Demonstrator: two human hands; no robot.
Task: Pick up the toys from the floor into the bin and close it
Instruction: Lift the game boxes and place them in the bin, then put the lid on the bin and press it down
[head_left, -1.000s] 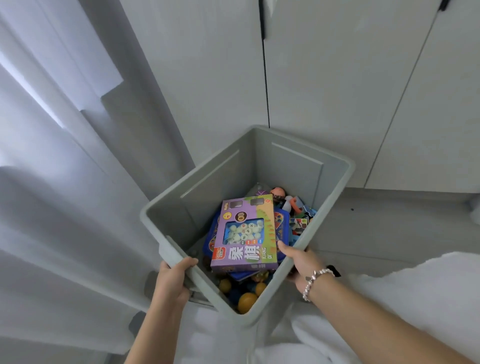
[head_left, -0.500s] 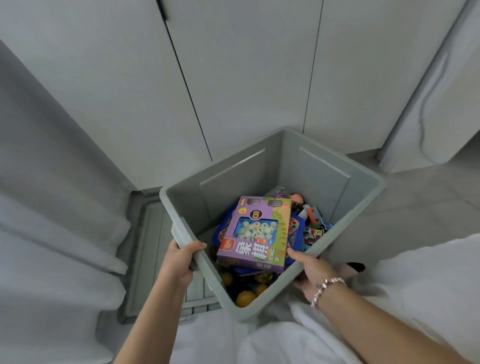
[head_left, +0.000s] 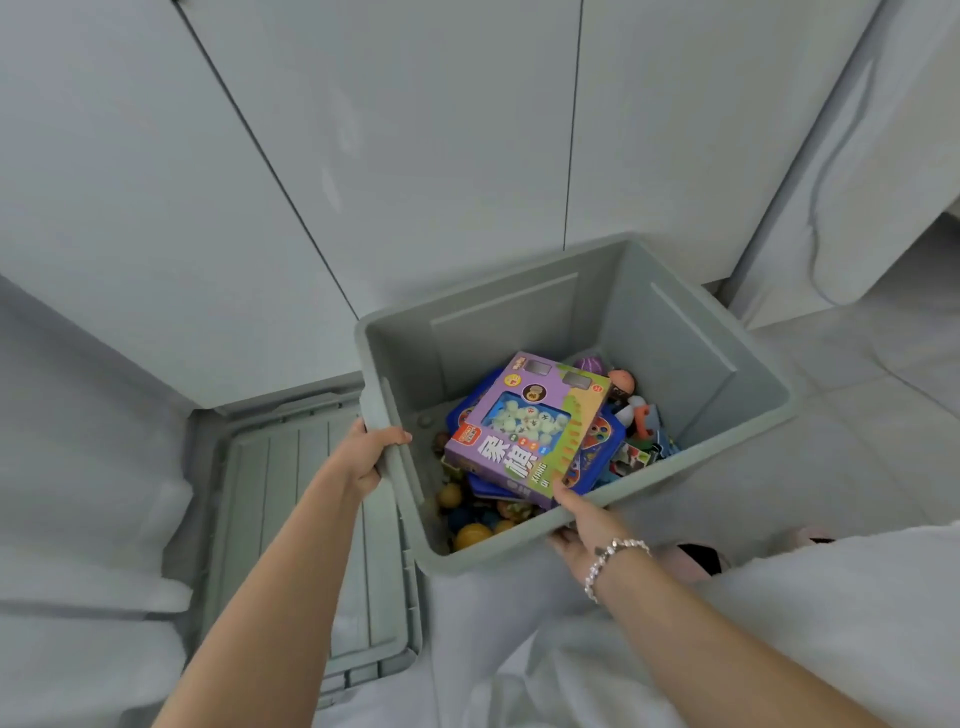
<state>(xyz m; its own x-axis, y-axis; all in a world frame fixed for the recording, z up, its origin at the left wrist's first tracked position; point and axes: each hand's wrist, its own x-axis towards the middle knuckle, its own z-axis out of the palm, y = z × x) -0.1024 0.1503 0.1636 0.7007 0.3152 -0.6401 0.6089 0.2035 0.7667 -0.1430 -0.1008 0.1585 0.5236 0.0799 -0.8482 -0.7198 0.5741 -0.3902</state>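
Your left hand (head_left: 366, 452) curls its fingers over the left rim of the grey bin (head_left: 691, 332), and your right hand (head_left: 582, 525) grips the near rim, thumb inside. The bin sits in front of the white cabinet doors (head_left: 415, 156), with a purple game box (head_left: 524, 431) on top of the toys inside. Its lid (head_left: 291, 519) lies flat on the floor just left of the bin

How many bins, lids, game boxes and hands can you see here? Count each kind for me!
Bins: 1, the grey bin full of toys
Lids: 1, the grey lid lying on the floor
Game boxes: 2, the purple box on top of the blue box
Hands: 2, the left hand and the right hand, both gripping the rim
Total: 6
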